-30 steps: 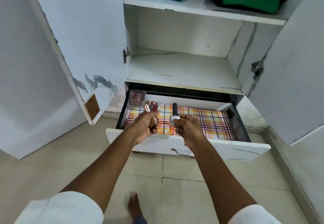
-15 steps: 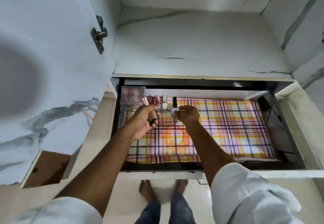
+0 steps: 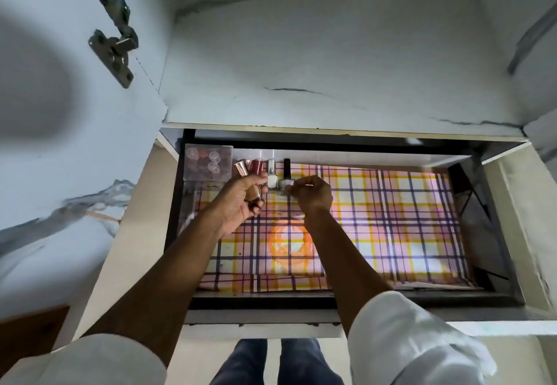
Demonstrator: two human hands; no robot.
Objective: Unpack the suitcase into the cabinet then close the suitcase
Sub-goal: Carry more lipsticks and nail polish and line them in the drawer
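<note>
My right hand (image 3: 312,193) pinches an upright bottle (image 3: 285,178) (cap up) near the drawer (image 3: 331,297) back wall; left hand (image 3: 241,200) grips tubes (image 3: 250,170).

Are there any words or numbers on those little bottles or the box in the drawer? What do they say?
No text can be read anywhere.
Nail polish bottles: no label legible.
Clear plastic box: round shapes inside, no words visible.
Checked drawer liner: pattern only, with an orange blotch, no writing.
</note>
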